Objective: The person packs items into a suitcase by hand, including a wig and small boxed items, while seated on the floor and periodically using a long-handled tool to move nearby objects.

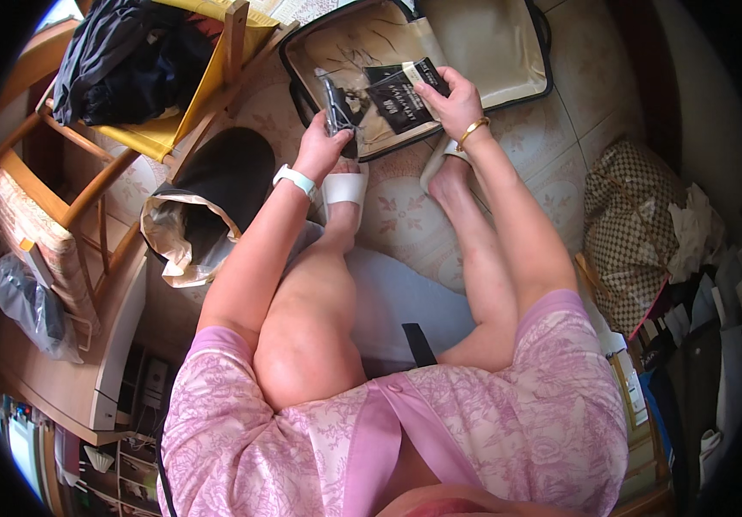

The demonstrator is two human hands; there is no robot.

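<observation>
My left hand [324, 145] grips a clear plastic packet [337, 103] with something dark inside, which I cannot make out. Between the thumb and fingers of my right hand [456, 106] is a black packet [400, 106] bearing pale writing. The two packets are close together over the near side of an opened suitcase [468, 35] with a shiny beige lining. Several thin dark cords or strips [371, 42] lie in its left half. A white watch band is on my left wrist and a gold-coloured bracelet on my right.
A black bin [235, 161] with a pale liner lies tipped beside my left arm. Dark clothes [132, 71] cover a yellow folding chair [190, 123]. A cushioned wooden chair [41, 232] stands farther left. On the right is a checkered bag [629, 226]. My slippered feet rest on patterned tiles.
</observation>
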